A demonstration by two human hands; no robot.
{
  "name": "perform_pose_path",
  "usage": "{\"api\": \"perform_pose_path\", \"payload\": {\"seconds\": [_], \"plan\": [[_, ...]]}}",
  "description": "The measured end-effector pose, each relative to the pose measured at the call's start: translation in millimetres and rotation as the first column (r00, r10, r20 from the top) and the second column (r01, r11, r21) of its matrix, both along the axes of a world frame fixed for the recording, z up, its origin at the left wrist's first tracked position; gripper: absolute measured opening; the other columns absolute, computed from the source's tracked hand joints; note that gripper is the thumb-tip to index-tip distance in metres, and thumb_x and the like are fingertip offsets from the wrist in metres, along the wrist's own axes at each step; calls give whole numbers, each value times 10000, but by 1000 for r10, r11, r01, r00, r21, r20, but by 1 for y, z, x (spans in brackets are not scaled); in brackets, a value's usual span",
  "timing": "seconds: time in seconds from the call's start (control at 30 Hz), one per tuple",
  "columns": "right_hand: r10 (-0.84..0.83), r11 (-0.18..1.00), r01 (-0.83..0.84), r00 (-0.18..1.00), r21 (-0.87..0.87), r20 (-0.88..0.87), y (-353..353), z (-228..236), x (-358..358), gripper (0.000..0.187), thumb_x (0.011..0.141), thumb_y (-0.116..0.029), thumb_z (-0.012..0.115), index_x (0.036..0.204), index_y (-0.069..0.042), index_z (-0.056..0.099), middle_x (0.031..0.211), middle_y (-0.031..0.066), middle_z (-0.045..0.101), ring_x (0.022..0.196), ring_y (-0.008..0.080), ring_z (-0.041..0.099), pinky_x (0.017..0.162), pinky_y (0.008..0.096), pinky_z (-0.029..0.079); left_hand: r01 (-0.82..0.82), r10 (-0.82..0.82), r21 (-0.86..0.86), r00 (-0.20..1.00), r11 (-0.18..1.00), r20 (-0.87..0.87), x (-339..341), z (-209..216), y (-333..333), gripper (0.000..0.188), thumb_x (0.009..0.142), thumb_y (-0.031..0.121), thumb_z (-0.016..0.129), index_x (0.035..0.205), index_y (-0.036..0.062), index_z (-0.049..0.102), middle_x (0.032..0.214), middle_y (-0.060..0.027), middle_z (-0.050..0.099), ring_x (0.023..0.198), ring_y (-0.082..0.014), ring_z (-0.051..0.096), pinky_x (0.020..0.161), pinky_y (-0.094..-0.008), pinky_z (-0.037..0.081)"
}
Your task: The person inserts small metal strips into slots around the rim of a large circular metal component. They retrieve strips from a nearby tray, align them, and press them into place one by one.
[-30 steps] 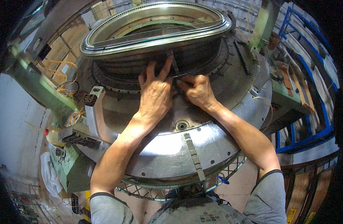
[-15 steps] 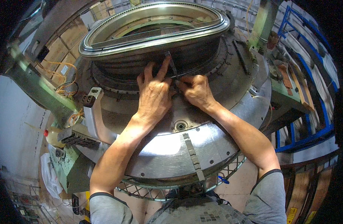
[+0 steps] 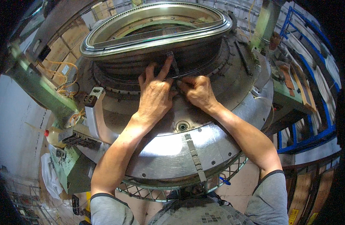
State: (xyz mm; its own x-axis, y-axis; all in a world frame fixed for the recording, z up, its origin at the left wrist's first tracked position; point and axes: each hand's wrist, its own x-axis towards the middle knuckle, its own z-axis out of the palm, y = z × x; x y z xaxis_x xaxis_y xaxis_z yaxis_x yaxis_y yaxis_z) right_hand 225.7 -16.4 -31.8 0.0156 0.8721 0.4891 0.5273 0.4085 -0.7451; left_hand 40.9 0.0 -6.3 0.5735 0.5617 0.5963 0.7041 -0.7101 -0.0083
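A thin grey strip [image 3: 175,68] stands against the dark cylinder wall [image 3: 202,52] of a large round machine. My left hand [image 3: 154,95] reaches over the base with its fingers apart; its raised index fingertip presses the strip's upper end. At the strip's lower end, my right hand [image 3: 200,91] is closed in a pinch. What lies between its fingertips is hidden. Below both hands spreads the machine's wide metal base ring [image 3: 161,159], with a round socket [image 3: 182,126] and a segmented metal strip [image 3: 195,157] on it.
A shiny grooved rim [image 3: 157,46] tops the cylinder. An upright metal bracket [image 3: 97,116] rises left of my left forearm. Green posts [image 3: 48,86] flank the machine. A dark bar [image 3: 243,58] lies on the base at right, and a blue rack [image 3: 311,135] stands beyond.
Both hands hold nearly the same pose at the strip. The view has shifted very slightly; nothing else has visibly moved.
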Motion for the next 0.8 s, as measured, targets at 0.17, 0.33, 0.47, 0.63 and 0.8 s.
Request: {"api": "perform_pose_path", "payload": {"seconds": [0.17, 0.33, 0.47, 0.63, 0.8], "plan": [[-9, 999, 8, 1000, 51, 17, -2, 2, -2, 139, 836, -121, 677, 872, -6, 746, 834, 246, 697, 707, 321, 729, 642, 405, 538, -23, 24, 23, 999, 999, -44, 0, 0, 1, 359, 688, 83, 767, 1046, 59, 764, 1668, -69, 290, 1325, -479, 399, 1058, -613, 406], [-25, 998, 23, 999, 57, 35, -4, 6, -2, 144, 837, -124, 676, 884, -10, 751, 841, 250, 695, 725, 344, 730, 648, 413, 542, -2, 4, 56, 1000, 998, -26, 0, 0, 1, 348, 690, 75, 762, 1037, 58, 764, 1670, -66, 286, 1327, -475, 399, 1057, -617, 405], [-31, 999, 29, 998, 34, 57, -2, 4, -1, 148, 830, -114, 664, 868, -4, 754, 831, 258, 689, 723, 357, 729, 650, 418, 545, -7, 8, 31, 999, 999, -34, 1, 1, 1, 328, 704, 91, 772, 1031, 66, 766, 1673, -62, 279, 1319, -467, 406, 1049, -624, 404], [-18, 991, 8, 997, 133, 70, 2, -3, 1, 156, 876, -121, 695, 889, 18, 764, 722, 229, 699, 592, 160, 672, 562, 342, 508, -20, 22, 55, 999, 998, -46, 1, 0, 1, 306, 728, 128, 792, 1028, 74, 768, 1671, -59, 284, 1317, -455, 407, 1033, -618, 411], [-31, 992, 22, 997, 125, 75, 3, -3, 0, 150, 877, -115, 693, 883, 17, 764, 722, 225, 700, 590, 161, 671, 559, 344, 506, -24, 26, 51, 999, 998, -37, 1, -1, 1, 296, 728, 130, 795, 1016, 67, 765, 1672, -57, 283, 1324, -447, 402, 1031, -618, 410]]}}
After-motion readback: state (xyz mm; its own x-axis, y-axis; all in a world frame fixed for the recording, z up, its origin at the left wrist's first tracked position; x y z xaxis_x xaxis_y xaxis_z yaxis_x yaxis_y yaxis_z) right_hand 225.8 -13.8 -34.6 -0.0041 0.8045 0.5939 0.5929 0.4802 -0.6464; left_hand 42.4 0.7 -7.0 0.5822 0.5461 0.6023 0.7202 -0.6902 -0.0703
